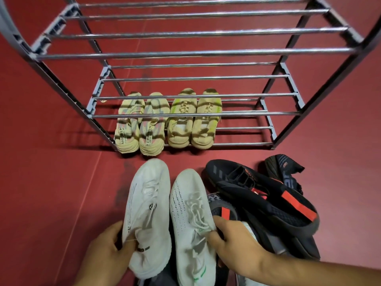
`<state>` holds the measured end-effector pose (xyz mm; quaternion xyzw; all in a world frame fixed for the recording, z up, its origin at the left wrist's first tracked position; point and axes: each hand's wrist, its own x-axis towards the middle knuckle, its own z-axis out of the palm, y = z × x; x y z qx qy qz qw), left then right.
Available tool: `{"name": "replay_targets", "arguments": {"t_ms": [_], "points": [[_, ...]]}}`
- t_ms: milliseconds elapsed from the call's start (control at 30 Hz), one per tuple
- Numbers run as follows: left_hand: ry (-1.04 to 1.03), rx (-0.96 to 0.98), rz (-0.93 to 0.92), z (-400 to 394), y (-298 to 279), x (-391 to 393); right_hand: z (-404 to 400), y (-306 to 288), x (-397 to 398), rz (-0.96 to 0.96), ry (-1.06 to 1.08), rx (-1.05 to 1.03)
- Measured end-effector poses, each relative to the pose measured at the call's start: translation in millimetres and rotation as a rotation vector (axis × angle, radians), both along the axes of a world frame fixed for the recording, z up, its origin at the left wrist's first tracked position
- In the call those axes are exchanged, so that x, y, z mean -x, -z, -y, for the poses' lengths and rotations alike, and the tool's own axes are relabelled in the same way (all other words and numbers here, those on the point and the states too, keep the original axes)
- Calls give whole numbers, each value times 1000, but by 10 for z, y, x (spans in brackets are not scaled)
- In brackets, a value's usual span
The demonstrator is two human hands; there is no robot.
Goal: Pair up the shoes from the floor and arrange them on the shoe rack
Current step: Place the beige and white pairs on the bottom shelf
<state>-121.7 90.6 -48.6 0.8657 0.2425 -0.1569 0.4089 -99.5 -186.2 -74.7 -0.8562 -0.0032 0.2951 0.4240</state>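
Two white knit sneakers lie side by side, toes pointing at the rack. My left hand (107,246) grips the left white sneaker (147,195) at its tongue and side. My right hand (233,242) holds the right white sneaker (188,205) by its laces and collar. The metal shoe rack (198,53) stands ahead. On its bottom tier sit a beige pair with pink and grey stripes (140,124) and, to its right, a beige pair with lime accents (193,118).
A heap of black shoes with red-orange patches (261,195) lies on the red floor to the right of the white sneakers, with another black shoe (286,172) behind it. The rack's upper two tiers hold nothing. Bare red floor (51,182) spreads to the left.
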Motion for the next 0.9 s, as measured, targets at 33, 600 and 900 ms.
{"name": "replay_targets", "arguments": {"t_ms": [33,600,900], "points": [[6,-11,42,20,-40,-1,34,-39,3,38,-4,-3],[-17,49,184,-104,-11,-97,501,-303,7,173,48,-129],[6,-109,88,-264,144,-200,404,-251,-195,120,-5,-139]]}}
